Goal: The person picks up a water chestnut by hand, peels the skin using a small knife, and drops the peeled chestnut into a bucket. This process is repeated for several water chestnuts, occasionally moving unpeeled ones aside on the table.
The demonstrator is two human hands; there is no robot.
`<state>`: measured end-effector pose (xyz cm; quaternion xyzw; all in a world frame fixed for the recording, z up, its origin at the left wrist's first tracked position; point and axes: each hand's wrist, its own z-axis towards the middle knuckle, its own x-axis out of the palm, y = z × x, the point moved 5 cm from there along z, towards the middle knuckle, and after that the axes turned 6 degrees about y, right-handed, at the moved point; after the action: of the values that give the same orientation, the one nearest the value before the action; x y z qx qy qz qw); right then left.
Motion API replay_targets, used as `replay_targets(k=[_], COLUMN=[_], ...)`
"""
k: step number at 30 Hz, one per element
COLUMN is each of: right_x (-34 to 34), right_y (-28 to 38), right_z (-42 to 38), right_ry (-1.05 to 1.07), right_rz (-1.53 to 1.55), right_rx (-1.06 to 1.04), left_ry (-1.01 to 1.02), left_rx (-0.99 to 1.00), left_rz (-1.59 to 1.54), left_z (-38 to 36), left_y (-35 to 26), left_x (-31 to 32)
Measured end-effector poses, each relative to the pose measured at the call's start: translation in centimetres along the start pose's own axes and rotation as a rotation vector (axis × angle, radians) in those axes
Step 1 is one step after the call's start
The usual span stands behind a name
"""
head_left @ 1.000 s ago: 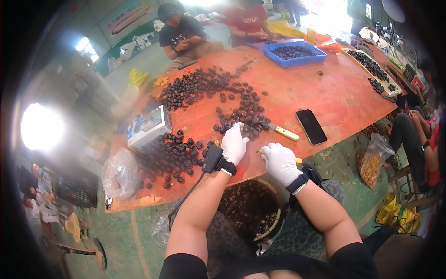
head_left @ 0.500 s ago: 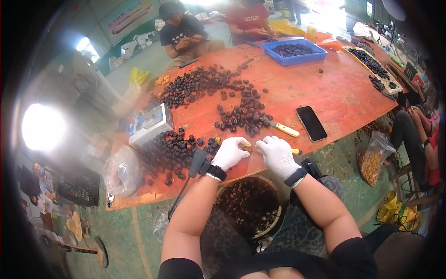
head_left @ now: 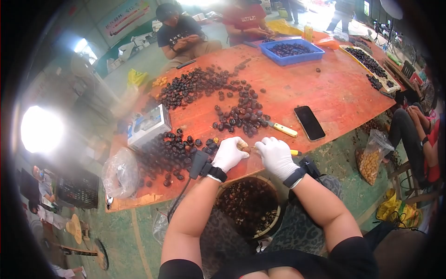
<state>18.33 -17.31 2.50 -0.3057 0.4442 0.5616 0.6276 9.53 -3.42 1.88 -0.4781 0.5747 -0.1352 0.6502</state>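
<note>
Both hands wear white gloves at the near edge of the red table point(head_left: 288, 100). My left hand point(head_left: 229, 154) pinches a small brown nut point(head_left: 246, 149). Closed around a yellow-handled tool point(head_left: 295, 152), my right hand point(head_left: 277, 156) is just right of the nut; the handle's end sticks out beyond the glove and the tip is hard to make out. Dark nuts point(head_left: 244, 114) lie in heaps behind and left of my hands. Below the table edge a round basket point(head_left: 278, 211) holds dark shells and pale bits.
A wooden-handled knife point(head_left: 284, 129) and a phone point(head_left: 310, 122) lie at the right. Farther back are a blue tray point(head_left: 297, 59) and a white tray point(head_left: 394, 86) of nuts. A box point(head_left: 149, 125) and plastic bag point(head_left: 120, 173) are left. People sit across the table and at right.
The whole view has shifted slightly. Both hands keep nearly the same pose around the nut and tool.
</note>
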Motion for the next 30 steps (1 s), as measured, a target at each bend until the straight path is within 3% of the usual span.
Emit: replay_targets(k=[8,12,13,15,19,23,25,30], right_x=[0.4,0.1,0.0,-0.1,0.2,0.2,0.1,-0.1], right_y=[0.5,-0.5,-0.8,-1.2,-1.5,-1.3,-1.2,-1.3], right_z=[-0.4,-1.1,-1.2,-1.1,-1.1,-0.8,-0.8,-0.6], right_ry=[0.075,0.093,0.093,0.082,0.081,0.061,0.067,0.047], right_rz=[-0.001,0.012,0.01,0.012,-0.005,0.001,0.011,0.023], right_rx=[0.034,0.072,0.089,0.11,0.122,0.121,0.124,0.12], left_ry=[-0.04,-0.093,0.001,-0.044,-0.34,-0.262,-0.296,-0.13], left_rx=[-0.004,0.119,-0.03,-0.07,0.266,0.221,0.215,0.146], left_rz=[0.014,0.441,0.699,0.898,0.45,0.424,0.361,0.308], left_z=[0.2,-0.5,-0.4,-1.4,0.8,2.8,2.9,0.2], left_y=[0.6,0.0,1.1,-1.0,-2.8,-1.8,-1.0,-2.4], left_x=[0.1,-2.7,-3.0,-3.8,-1.5,1.3,1.2,-0.4])
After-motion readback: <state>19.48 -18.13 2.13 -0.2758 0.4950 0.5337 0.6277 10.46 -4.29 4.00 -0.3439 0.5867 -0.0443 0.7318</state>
